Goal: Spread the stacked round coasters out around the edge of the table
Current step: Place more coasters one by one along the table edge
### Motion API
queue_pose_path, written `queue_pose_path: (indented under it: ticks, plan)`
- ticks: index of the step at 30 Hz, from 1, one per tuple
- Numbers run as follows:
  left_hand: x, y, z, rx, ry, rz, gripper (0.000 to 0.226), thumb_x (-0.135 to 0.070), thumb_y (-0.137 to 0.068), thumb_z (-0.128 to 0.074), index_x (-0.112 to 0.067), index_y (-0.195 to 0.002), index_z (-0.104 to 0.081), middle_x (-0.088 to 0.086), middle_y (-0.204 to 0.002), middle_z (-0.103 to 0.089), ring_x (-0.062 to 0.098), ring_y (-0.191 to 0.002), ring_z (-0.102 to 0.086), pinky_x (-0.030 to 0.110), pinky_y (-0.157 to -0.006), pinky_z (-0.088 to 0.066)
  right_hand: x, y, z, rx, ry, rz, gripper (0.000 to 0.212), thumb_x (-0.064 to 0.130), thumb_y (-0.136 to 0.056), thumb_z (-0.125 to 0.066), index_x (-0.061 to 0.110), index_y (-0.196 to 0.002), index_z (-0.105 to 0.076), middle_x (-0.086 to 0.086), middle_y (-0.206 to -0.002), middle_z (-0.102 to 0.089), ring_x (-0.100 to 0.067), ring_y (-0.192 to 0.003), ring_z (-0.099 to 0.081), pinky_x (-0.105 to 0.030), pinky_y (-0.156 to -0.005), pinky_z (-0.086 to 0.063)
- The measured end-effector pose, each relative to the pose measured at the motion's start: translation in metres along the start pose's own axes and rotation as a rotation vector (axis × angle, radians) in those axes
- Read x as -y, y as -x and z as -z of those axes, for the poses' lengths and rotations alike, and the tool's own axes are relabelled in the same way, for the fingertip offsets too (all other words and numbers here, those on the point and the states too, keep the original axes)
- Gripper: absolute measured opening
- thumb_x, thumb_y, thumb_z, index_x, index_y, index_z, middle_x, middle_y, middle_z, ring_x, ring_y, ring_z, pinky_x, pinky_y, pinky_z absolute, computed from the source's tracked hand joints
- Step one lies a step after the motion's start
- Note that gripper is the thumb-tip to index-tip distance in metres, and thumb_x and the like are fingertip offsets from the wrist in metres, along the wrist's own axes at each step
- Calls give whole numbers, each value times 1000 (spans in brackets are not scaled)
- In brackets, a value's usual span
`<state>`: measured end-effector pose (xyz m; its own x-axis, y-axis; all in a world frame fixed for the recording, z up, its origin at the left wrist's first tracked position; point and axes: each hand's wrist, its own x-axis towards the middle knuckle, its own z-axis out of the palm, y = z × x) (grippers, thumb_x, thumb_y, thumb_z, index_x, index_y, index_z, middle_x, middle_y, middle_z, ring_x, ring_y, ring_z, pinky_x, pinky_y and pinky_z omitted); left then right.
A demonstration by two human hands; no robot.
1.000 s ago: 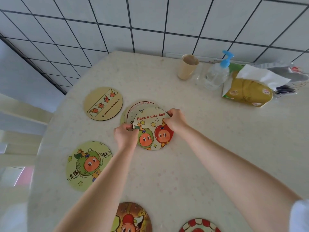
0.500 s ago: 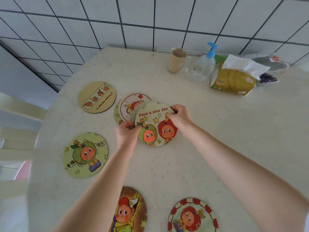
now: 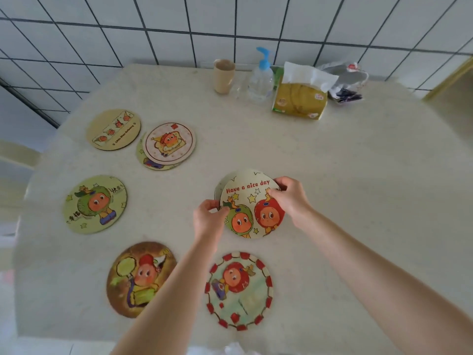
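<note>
Both hands hold a small stack of round coasters, topped by the "Have a nice day" coaster, just above the table middle. My left hand grips its left edge; my right hand grips its upper right edge. A second coaster edge peeks out behind it. A pink-rimmed coaster lies on another coaster at the back left. Single coasters lie along the left and front: a tan one, a green one, a brown one, a red-bordered one.
At the back of the cream table stand a beige cup, a pump bottle, a yellow tissue pack and a crumpled bag. A tiled wall rises behind. The table's front edge runs just below the lower coasters.
Both hands carried the "Have a nice day" coaster stack to the right, away from the pink-rimmed coaster, which stays behind fully uncovered. The camera tilted down, showing the front coasters.
</note>
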<state>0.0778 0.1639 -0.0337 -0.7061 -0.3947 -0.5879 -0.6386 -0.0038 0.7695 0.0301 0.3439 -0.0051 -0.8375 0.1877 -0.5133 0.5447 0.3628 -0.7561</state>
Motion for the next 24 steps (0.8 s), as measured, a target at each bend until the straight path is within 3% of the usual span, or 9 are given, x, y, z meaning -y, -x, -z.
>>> queue_pose_path:
  ticks: [6, 13, 17, 21, 24]
  plan:
    - [47, 94, -64, 10, 27, 67, 10, -14, -83, -70, -20, -89, -65, -6, -90, -69, 11, -78, -67, 19, -53, -50, -73, 42, 82, 25, 26, -28, 12, 14, -90, -57, 23, -97, -60, 6, -86, -66, -14, -75, -68, -29, -58, -57]
    - [101, 184, -114, 39, -61, 95, 12, -14, -81, -70, -18, -91, -64, -4, -93, -67, 15, -82, -66, 29, -68, -56, -150, 86, 155, 68, 126, -18, 13, 10, -88, -56, 22, -92, -59, 1, -87, -67, -18, -78, -68, -38, -70, -61]
    - [126, 217, -126, 71, -133, 110, 13, -14, -79, -71, -17, -90, -65, -2, -91, -68, 20, -83, -68, 42, -79, -60, -182, 101, 175, 100, 200, -31, 16, 10, -86, -55, 26, -90, -58, 5, -84, -64, -14, -76, -65, -31, -63, -56]
    - [139, 232, -130, 67, -181, 121, 13, -14, -77, -71, -18, -88, -65, 0, -89, -69, 23, -81, -69, 46, -78, -59, -200, 109, 180, 125, 215, -45, 17, 10, -87, -56, 27, -87, -58, 5, -85, -65, -14, -75, -65, -31, -63, -57]
    - [142, 234, -130, 52, -211, 123, 15, -17, -76, -71, -18, -90, -66, 0, -90, -69, 21, -81, -69, 45, -77, -60, -206, 110, 179, 121, 199, -45, 18, 9, -87, -54, 21, -97, -63, 3, -89, -67, -16, -80, -67, -36, -71, -59]
